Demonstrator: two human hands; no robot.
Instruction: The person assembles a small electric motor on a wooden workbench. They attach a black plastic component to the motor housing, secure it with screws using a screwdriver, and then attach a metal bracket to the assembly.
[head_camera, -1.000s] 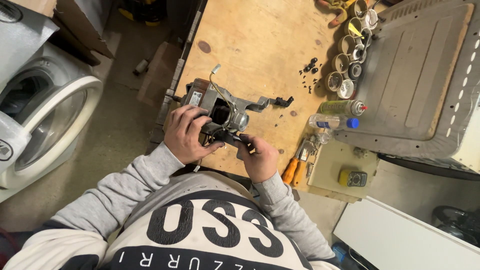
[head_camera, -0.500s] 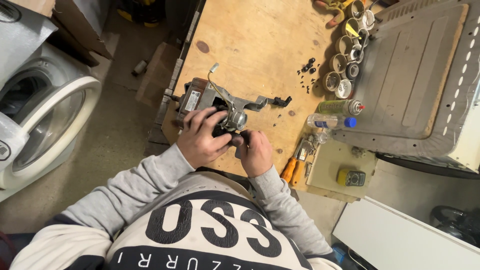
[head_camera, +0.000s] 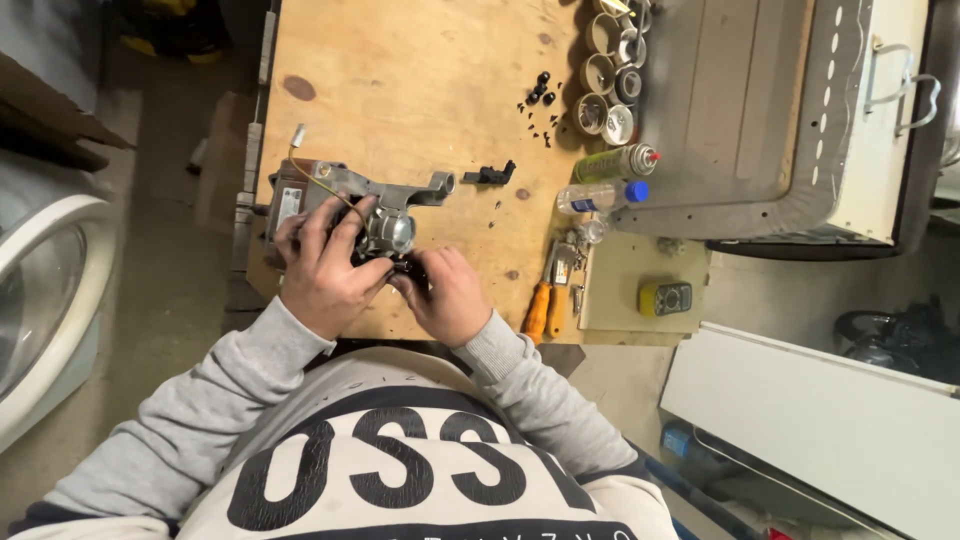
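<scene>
- The fingers (head_camera: 335, 228) of the left hand (head_camera: 325, 270) are spread and curled over the top of a grey metal motor assembly (head_camera: 365, 205), pressing on it just beside its shiny round end cap (head_camera: 392, 232).
- The right hand (head_camera: 450, 295) sits close against the left one, its fingers bent in around a small black part (head_camera: 408, 268) at the near side of the assembly (how tightly they pinch it cannot be told, since the fingertips are tucked out of sight).
- The motor assembly lies on the wooden counter (head_camera: 420, 90) near its front edge, towards the left corner; a cast metal bracket arm (head_camera: 420, 188) reaches out from it to the right, and a thin yellowish wire (head_camera: 325, 180) loops across its top.
- A small black clip (head_camera: 492, 176) lies just past the end of the bracket arm, apart from it.
- Further back on the counter is a scatter of little black screws (head_camera: 540, 95), next to a row of open tins (head_camera: 605, 75).
- A spray can (head_camera: 615, 162) and a clear plastic bottle with a blue cap (head_camera: 598, 197) lie on their sides to the right.
- Orange-handled pliers (head_camera: 545, 308) rest at the counter's front right edge, with a yellow multimeter (head_camera: 665, 297) beyond them.
- The drum door of a white washing machine (head_camera: 40, 300) shows at the far left, down on the floor.
</scene>
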